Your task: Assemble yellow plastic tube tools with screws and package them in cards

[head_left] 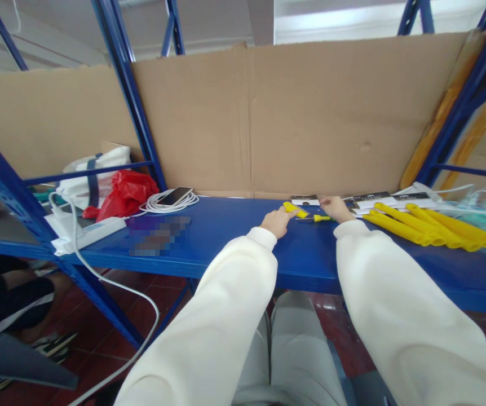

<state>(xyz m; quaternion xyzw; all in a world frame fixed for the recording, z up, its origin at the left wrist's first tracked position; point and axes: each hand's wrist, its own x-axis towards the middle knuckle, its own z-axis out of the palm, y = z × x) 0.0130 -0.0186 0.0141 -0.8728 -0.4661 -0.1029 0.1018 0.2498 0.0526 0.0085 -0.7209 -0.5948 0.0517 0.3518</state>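
Both my arms in white sleeves reach over the blue shelf (234,237). My left hand (275,221) is closed, its fingertips pinching a small yellow part (295,210) that rests on the shelf. My right hand (336,208) lies just right of it, fingers curled, touching a small screwdriver with a yellow handle (316,218) that lies between the two hands. Whether the right hand grips the screwdriver is not clear. A small black and white card (304,199) lies just behind the yellow part.
Several long yellow pieces (429,228) and black and white packets (389,199) lie at the right. A phone on a coiled white cable (174,198), a red bag (125,193) and a white power strip (86,232) sit left. Cardboard (310,113) backs the shelf. Another person's legs (10,293) are at far left.
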